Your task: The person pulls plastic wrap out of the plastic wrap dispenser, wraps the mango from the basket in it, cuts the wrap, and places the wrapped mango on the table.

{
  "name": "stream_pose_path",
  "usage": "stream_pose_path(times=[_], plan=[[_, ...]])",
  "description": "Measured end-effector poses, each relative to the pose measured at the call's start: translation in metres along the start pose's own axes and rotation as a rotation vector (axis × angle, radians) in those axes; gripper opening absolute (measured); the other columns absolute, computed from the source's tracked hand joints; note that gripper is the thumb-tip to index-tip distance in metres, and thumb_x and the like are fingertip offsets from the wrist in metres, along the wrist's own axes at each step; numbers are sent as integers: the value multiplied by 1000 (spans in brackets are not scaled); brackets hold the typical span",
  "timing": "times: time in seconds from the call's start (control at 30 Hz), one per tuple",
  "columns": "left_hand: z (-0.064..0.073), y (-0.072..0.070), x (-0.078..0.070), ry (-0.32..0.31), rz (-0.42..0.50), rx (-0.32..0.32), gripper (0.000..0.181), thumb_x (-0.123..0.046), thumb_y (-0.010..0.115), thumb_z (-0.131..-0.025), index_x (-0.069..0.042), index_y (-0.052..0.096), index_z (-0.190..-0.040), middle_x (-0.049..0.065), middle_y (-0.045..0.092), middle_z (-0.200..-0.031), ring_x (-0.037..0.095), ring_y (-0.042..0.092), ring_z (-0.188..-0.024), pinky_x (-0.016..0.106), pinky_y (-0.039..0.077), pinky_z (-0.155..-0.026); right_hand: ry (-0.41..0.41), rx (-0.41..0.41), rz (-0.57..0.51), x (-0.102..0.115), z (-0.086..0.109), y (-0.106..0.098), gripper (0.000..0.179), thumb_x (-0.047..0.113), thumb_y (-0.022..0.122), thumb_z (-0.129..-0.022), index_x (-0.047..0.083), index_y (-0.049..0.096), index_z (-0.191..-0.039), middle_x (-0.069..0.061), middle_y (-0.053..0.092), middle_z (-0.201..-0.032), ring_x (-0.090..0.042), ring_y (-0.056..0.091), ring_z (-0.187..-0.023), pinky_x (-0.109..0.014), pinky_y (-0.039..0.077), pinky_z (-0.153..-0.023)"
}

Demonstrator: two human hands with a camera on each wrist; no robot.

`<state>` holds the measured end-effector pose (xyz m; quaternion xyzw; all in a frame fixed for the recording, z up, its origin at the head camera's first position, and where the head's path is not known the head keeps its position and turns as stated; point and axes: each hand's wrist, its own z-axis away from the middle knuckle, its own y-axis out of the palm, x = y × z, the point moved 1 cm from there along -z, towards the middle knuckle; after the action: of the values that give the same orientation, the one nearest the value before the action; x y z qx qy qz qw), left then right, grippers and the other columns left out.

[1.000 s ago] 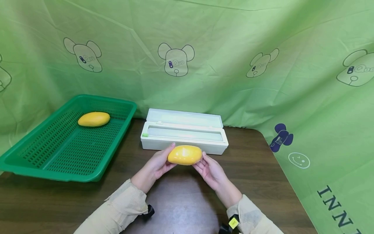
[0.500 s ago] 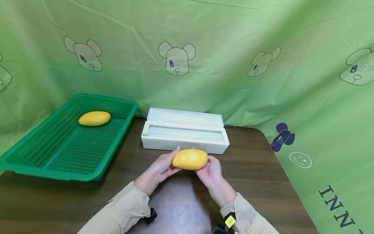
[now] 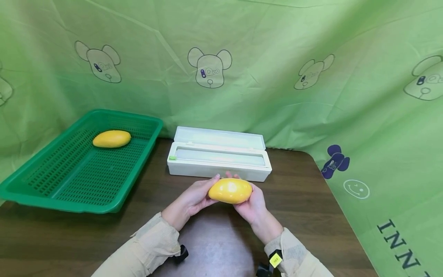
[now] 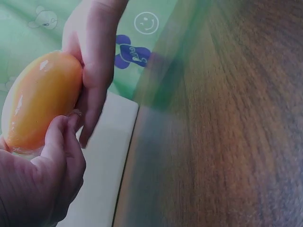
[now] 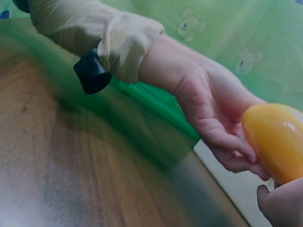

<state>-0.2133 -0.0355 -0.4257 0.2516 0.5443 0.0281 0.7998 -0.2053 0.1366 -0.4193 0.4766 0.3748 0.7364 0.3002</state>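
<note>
A shiny yellow mango [image 3: 230, 191] is held between both hands above the table, in front of the white box. My left hand [image 3: 197, 195] grips its left end, thumb on top and fingers underneath. Round the right end curls my right hand [image 3: 254, 206], some of its fingertips showing beyond the far side. In the left wrist view, clear film shows at the lower end of the mango [image 4: 45, 97] and by the left fingertips [image 4: 59, 123]. The right wrist view has the mango [image 5: 279, 139] at its right edge, the left hand's fingers curled under it.
Behind the hands stands a long white cling film box [image 3: 218, 169], its lid [image 3: 218, 136] raised. A green basket [image 3: 119, 200] with another mango [image 3: 112, 139] sits on the left of the brown table [image 3: 311, 215]. A green printed curtain [image 3: 256, 92] hangs behind.
The mango has moved right and slightly toward me with both hands. My right hand has gone from fingertips at its end to a fuller grip around that end.
</note>
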Motion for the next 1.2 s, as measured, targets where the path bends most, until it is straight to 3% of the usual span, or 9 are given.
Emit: stream_pose_path(times=[0.1,0.27,0.53,0.7,0.93,1.1,1.2], plan=[[0,0,1,-8,-15,17,51,-30,53,-108,12,54,-138,10,65,-109,13,67,-90,26,58,-81,30,10,-5,0,1,-3,23,11,26,-105,4,41,-120,-15,66,-122,-30,59,-118,-43,45,-104],[1,0,3,-26,-5,50,50,-29,51,-109,12,52,-138,11,65,-112,14,68,-92,29,58,-84,46,18,-8,-1,4,-5,35,25,20,-111,4,48,-109,-16,67,-117,-31,61,-114,-43,48,-99],[1,-1,3,-29,15,82,52,-29,50,-110,13,49,-142,11,68,-118,15,69,-98,31,57,-87,38,-17,-57,-2,3,-6,27,12,20,-109,1,45,-113,-15,56,-116,-25,63,-103,-42,49,-98],[1,-2,4,-44,25,64,50,-30,52,-109,9,53,-141,11,68,-118,16,68,-99,31,57,-87,37,-15,-107,-4,3,-6,17,8,31,-107,1,46,-111,-17,52,-117,-27,62,-102,-43,48,-99],[0,-3,6,-68,-7,23,48,-25,53,-109,14,53,-136,7,70,-102,15,69,-92,34,58,-85,-9,-54,-51,-6,4,-6,34,14,25,-108,4,55,-94,-13,54,-110,-25,61,-98,-42,49,-96],[0,-5,6,-76,-16,33,48,-23,51,-109,16,52,-137,6,73,-99,15,70,-91,35,59,-85,-16,-74,-69,-8,4,-6,33,13,24,-108,3,54,-97,-13,54,-109,-25,60,-98,-42,49,-95],[0,-8,3,-72,-19,49,48,-24,51,-109,15,52,-136,7,73,-100,16,71,-92,36,58,-86,-9,-38,-52,-8,3,-7,34,12,23,-109,3,54,-99,-13,54,-112,-25,60,-101,-42,49,-96]])
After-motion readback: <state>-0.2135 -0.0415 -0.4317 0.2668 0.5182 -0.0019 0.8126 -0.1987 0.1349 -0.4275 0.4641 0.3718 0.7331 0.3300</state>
